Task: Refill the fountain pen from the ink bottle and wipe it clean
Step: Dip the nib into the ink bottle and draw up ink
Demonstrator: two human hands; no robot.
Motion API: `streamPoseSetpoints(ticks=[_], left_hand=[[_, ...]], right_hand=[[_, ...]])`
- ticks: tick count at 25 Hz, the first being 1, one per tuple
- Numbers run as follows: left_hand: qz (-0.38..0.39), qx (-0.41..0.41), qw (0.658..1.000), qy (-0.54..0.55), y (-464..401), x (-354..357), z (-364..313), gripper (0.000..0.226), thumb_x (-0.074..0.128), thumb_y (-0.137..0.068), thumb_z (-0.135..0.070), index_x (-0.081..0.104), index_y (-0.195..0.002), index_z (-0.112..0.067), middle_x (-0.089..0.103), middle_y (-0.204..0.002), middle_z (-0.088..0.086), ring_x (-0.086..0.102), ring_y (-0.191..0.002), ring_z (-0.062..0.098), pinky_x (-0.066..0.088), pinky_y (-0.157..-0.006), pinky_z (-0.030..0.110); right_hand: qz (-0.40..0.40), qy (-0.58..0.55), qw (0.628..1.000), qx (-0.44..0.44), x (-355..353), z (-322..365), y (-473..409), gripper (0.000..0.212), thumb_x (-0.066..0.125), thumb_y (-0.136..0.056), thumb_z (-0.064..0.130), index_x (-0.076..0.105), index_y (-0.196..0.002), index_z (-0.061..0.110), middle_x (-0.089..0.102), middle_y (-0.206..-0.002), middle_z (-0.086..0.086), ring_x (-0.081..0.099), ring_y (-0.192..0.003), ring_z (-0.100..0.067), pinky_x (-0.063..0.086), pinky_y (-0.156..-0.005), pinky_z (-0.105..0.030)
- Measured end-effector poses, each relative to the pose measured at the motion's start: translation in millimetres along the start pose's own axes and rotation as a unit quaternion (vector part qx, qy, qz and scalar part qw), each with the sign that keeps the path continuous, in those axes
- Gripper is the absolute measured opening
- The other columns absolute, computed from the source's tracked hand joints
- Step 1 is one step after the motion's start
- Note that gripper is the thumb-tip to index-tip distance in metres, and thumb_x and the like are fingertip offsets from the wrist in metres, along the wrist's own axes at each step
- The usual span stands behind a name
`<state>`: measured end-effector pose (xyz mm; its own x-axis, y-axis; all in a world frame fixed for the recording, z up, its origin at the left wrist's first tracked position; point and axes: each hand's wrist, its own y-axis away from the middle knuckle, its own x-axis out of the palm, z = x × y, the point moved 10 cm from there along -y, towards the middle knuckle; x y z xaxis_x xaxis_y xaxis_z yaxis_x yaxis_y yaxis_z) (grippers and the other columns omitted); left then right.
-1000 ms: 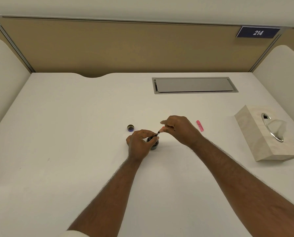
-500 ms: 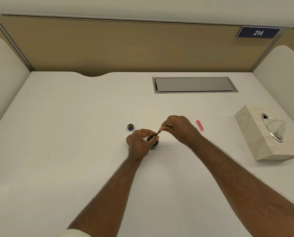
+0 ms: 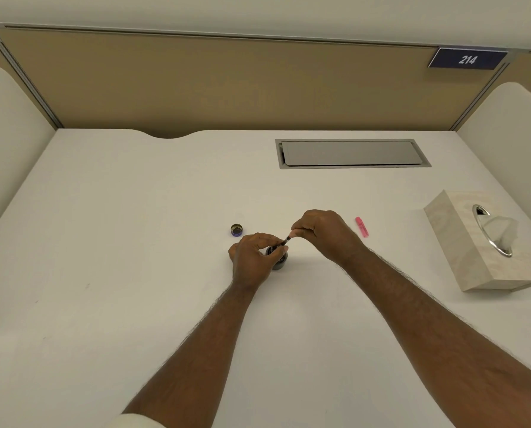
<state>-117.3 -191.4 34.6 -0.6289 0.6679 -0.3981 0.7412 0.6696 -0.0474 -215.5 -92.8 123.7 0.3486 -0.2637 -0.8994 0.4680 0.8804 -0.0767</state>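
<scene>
A small dark ink bottle stands open on the white desk, mostly hidden behind my left hand, whose fingers curl round it. The thin dark fountain pen slants down into the bottle's mouth. My right hand pinches the pen's upper end between thumb and fingertips. The nib is hidden inside the bottle. The bottle's round cap lies upside down just left of and behind the hands. A pink pen part lies on the desk to the right of my right hand.
A beige tissue box with a tissue poking from its metal-rimmed slot stands at the right. A grey cable hatch is set into the desk at the back. Partition walls close off the back and both sides.
My right hand has shifted slightly on the pen's upper end. The left hand and the bottle have stayed where they were.
</scene>
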Motion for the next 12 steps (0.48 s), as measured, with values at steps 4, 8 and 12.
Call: streamPoseSetpoints(ticks=[4, 8, 12], left_hand=[[0.000, -0.007, 1.000, 0.003, -0.4, 0.1, 1.7, 0.015, 0.071, -0.067, -0.051, 0.069, -0.082, -0.050, 0.066, -0.086, -0.041, 0.064, -0.095, -0.005, 0.047, -0.093, 0.051], [-0.002, -0.004, 1.000, 0.003, -0.8, 0.3, 0.9, 0.014, 0.070, -0.066, -0.051, 0.070, -0.080, -0.047, 0.068, -0.082, -0.036, 0.064, -0.093, -0.006, 0.048, -0.091, 0.051], [-0.002, -0.002, 1.000, 0.001, -0.9, 0.7, 1.4, 0.015, 0.070, -0.066, -0.052, 0.070, -0.081, -0.048, 0.067, -0.081, -0.038, 0.065, -0.093, -0.005, 0.047, -0.093, 0.051]], right_hand=[[-0.017, -0.025, 1.000, 0.008, -3.9, 0.0, 4.5, 0.026, 0.065, -0.087, 0.025, 0.070, -0.107, 0.008, 0.070, -0.093, -0.010, 0.063, -0.088, -0.026, 0.049, -0.079, -0.034], [-0.019, -0.007, 0.999, -0.040, -3.1, 8.3, 6.2, 0.029, 0.067, -0.084, 0.014, 0.068, -0.112, 0.005, 0.072, -0.094, -0.011, 0.066, -0.086, -0.026, 0.050, -0.076, -0.030], [-0.007, -0.016, 1.000, -0.006, -1.9, 1.6, 1.4, 0.018, 0.065, -0.087, 0.020, 0.073, -0.098, 0.009, 0.072, -0.091, -0.009, 0.065, -0.085, -0.027, 0.050, -0.076, -0.033]])
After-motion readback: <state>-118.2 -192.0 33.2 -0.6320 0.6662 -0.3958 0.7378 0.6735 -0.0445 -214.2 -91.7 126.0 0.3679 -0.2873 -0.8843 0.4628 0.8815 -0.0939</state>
